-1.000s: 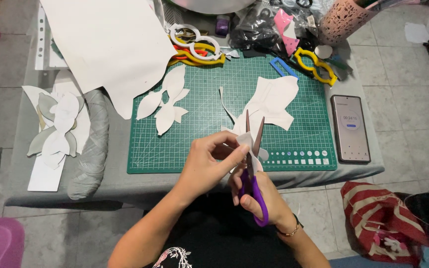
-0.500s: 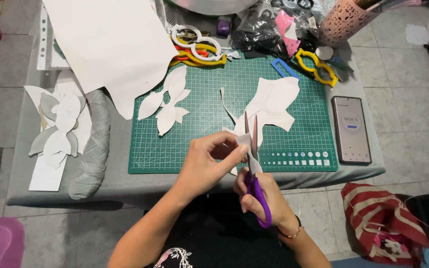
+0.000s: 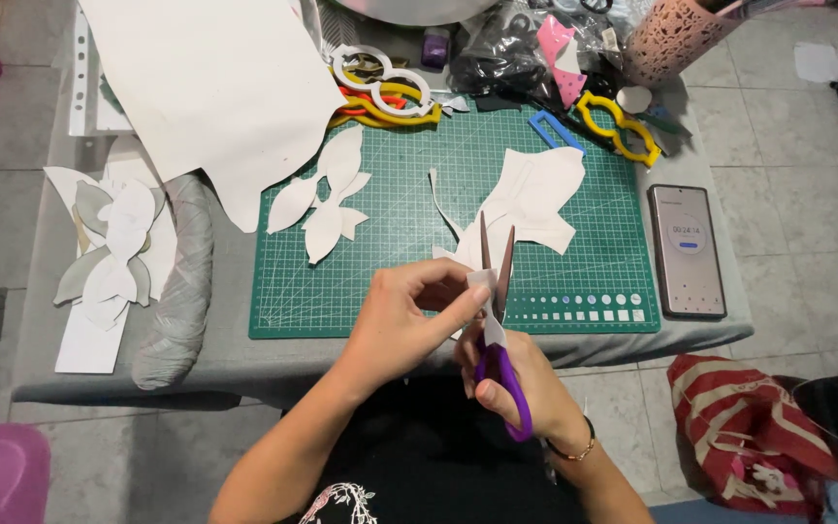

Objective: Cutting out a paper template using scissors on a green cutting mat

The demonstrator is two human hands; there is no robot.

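Observation:
My right hand (image 3: 516,383) grips purple-handled scissors (image 3: 497,291), blades pointing away from me and slightly apart. My left hand (image 3: 409,315) pinches a small white paper piece (image 3: 485,291) that sits between the blades, over the near edge of the green cutting mat (image 3: 400,262). Just beyond the blade tips lies a larger white paper offcut (image 3: 535,194). White bow-shaped cut-outs (image 3: 327,199) lie on the mat's left half.
A phone (image 3: 688,250) lies right of the mat. A big white sheet (image 3: 210,82) covers the table's far left. More bow cut-outs (image 3: 109,247) sit at the left edge. Yellow and white plastic templates (image 3: 385,87), a pink basket (image 3: 671,39) and a striped bag (image 3: 744,427) are around.
The scissor blades have narrowed from wider apart. My left hand has shifted the paper piece slightly between them. Both hands stay at the mat's near edge.

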